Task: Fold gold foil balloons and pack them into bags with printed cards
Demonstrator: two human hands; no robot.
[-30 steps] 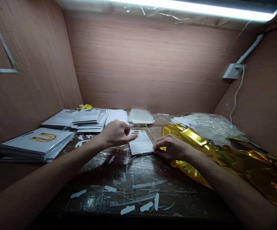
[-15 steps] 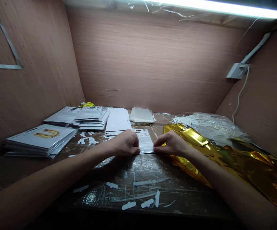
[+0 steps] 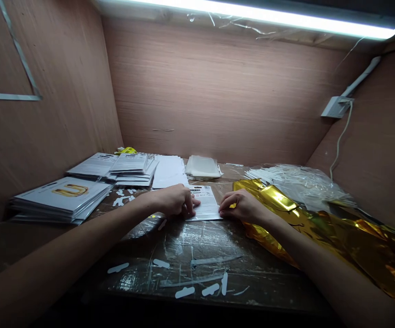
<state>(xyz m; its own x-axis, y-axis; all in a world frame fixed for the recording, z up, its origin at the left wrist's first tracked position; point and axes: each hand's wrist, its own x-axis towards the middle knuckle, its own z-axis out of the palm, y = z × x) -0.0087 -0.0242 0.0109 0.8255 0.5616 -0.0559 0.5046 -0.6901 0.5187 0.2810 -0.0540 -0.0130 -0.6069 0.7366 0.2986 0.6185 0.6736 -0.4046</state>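
Far left, the packet stack (image 3: pixel 60 200) shows a gold U on top, its right edge just beside scattered white scraps (image 3: pixel 122 199). Next comes my left hand (image 3: pixel 177 201), fingers bent down at the left edge of the white packet (image 3: pixel 205 206), which lies flat on the table (image 3: pixel 211 246), mid-way across. On its right, my right hand (image 3: pixel 240 206) has thumb and forefinger together, pinching the near right corner. Gold foil (image 3: pixel 272 196) crowds in right behind that wrist, so there's little room that way; the open stretch is toward me, with a few cutouts (image 3: pixel 184 292) along the table's near edge. Now the murky bits: my left knuckles cover the packet's left side, and I can't tell whether those fingers grip it or only press. The print is too small to read, and the foil runs out of view at right.
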